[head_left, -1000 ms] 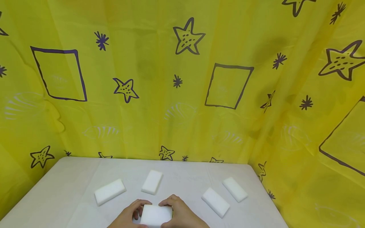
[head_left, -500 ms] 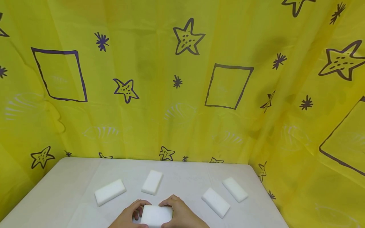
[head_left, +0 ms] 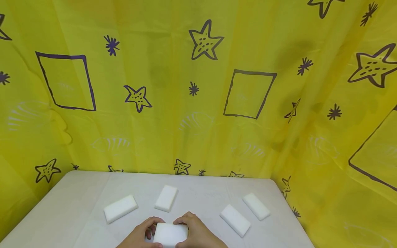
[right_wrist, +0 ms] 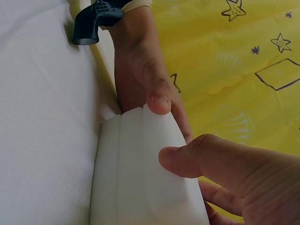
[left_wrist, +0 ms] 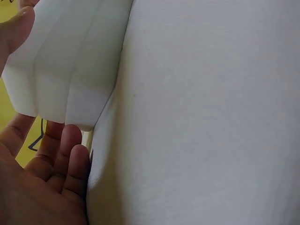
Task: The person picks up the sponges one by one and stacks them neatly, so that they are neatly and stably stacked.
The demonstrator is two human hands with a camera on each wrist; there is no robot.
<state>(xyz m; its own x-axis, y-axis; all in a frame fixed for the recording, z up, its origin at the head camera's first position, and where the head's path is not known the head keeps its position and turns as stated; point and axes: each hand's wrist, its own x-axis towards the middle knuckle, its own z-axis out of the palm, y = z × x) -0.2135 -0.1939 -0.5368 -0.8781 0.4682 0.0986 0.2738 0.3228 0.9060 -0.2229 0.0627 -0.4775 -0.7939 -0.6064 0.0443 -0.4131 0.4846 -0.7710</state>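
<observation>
Two bare hands close around a stack of three white blocks [head_left: 170,235] at the near side of a pale-covered table [head_left: 201,193], seen here through my remote feeds. In my head view, the left hand [head_left: 141,236] grips the stack from the left and the right hand [head_left: 196,232] grips it from the right, with the bottom of the frame cutting off the nearest part. My left wrist view shows the three layers pressed face to face, their ends slightly uneven, and the left hand's fingertips [left_wrist: 71,136] at one end of the stack. In my right wrist view, the left thumb [right_wrist: 160,102] and the right thumb [right_wrist: 180,160] both press on the outermost block; the lowest lies along the table cover.

Four more white blocks lie flat and apart beyond the hands: a slanted one at far left [head_left: 120,209], one near the middle [head_left: 166,198] pointing away from me, and a pair to the right, the inner block [head_left: 235,220] nearly parallel to the outer block [head_left: 256,206], which sits slightly farther back. A yellow curtain [head_left: 167,69] printed with dark starfish, frames and pale shells hangs behind the table and along its sides. A dark fitting [right_wrist: 96,21] and a pale cuff [right_wrist: 137,4] show at the left wrist.
</observation>
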